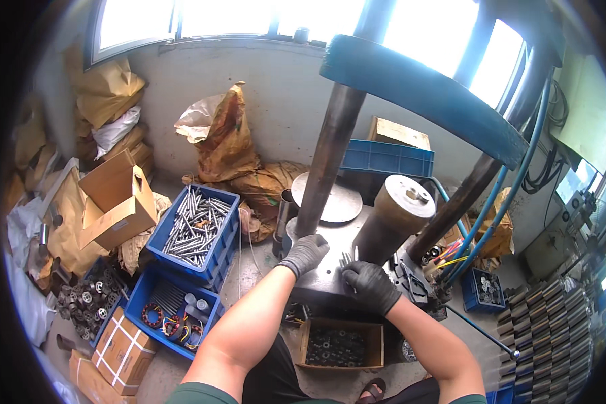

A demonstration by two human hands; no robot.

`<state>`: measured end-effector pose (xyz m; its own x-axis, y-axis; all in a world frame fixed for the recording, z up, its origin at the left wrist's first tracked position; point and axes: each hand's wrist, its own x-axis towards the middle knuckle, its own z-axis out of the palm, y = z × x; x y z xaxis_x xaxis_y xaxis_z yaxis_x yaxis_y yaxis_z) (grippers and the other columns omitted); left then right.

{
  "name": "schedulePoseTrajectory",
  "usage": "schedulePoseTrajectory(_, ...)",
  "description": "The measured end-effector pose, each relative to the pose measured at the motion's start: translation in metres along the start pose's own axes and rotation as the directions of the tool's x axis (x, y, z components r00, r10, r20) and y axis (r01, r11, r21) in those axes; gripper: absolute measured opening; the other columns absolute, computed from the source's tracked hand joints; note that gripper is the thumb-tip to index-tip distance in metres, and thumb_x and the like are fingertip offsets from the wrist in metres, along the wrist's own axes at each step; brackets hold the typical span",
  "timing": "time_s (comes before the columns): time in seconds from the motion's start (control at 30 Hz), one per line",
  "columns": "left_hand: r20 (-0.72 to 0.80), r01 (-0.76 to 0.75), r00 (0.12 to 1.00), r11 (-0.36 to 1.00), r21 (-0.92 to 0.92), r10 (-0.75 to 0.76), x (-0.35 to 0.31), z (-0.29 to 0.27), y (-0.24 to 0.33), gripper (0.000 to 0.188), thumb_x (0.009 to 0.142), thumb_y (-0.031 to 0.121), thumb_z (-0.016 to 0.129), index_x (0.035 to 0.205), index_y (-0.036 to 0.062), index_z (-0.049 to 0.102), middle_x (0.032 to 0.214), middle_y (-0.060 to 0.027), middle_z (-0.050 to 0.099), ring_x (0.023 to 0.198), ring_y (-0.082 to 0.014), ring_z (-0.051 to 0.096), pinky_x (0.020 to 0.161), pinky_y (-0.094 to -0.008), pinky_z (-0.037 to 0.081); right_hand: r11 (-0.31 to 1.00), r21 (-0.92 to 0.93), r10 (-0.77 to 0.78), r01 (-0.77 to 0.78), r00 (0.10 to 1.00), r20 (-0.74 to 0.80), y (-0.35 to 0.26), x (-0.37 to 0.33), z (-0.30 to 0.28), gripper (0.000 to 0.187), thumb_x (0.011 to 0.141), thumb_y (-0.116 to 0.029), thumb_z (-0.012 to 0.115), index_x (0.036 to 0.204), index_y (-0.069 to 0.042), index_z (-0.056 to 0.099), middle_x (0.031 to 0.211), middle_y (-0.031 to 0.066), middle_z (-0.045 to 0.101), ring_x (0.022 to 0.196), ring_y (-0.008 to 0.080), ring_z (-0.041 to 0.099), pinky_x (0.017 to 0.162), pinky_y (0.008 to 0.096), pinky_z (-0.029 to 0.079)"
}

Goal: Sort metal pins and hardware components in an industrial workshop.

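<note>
My right hand [372, 284], in a dark glove, is closed around a few short metal shafts [349, 258] whose ends stick up past the fingers. It is over the front of the steel press table [316, 284]. My left hand [305, 254], in a grey glove, is curled closed at the foot of the left press column [328, 155]; whatever is in its fingers is hidden. Behind my right hand stands the thick cylindrical ram [377, 225] with a pale round top. A round metal plate [340, 200] lies behind the left column.
A blue crate [232, 232] full of metal shafts stands at left, above a blue bin [138, 303] with wound coils. A wooden box [377, 347] of dark parts sits below the table. Blue hoses [512, 195] hang at right, near stacked metal cylinders [552, 337].
</note>
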<state>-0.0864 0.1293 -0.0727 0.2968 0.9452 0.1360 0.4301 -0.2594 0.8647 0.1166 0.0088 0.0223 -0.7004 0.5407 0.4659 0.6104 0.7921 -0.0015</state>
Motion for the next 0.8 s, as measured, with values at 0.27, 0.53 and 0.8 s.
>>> schedulePoseTrajectory(0.27,-0.014,-0.021,1.000,0.975,0.222,0.025,-0.012,-0.007,0.009,0.043,0.096,0.043,0.060,0.111,0.0043,0.072,0.091,-0.0206,0.074,0.091,-0.0321,0.074,0.090,-0.0444,0.055,0.993,-0.053,-0.097,0.106,0.985,0.142,0.024,0.029,0.036,0.023,0.064,-0.014,0.074,0.083,-0.006,0.066,0.097,0.0128,0.067,0.074,0.0350,0.065,0.069,0.0490,0.054)
schedulePoseTrajectory(0.53,0.068,0.089,0.993,0.982,0.166,-0.102,-0.011,-0.007,0.036,0.043,0.094,0.043,0.063,0.120,0.0099,0.072,0.109,-0.0190,0.075,0.114,-0.0334,0.069,0.119,-0.0461,0.029,0.996,-0.020,0.089,-0.087,0.953,0.290,0.030,0.014,0.016,0.047,0.069,-0.007,0.074,0.114,-0.004,0.066,0.125,0.0132,0.065,0.098,0.0376,0.068,0.084,0.0461,0.058)
schedulePoseTrajectory(0.8,0.010,0.147,0.988,0.949,0.278,-0.156,-0.017,-0.006,0.046,0.049,0.092,0.037,0.064,0.133,0.0105,0.065,0.115,-0.0191,0.074,0.117,-0.0314,0.068,0.118,-0.0437,0.033,0.914,0.099,0.348,-0.393,0.885,0.309,0.017,-0.052,-0.023,0.033,0.082,0.004,0.060,0.114,-0.002,0.066,0.124,0.0198,0.066,0.107,0.0401,0.068,0.093,0.0451,0.057)
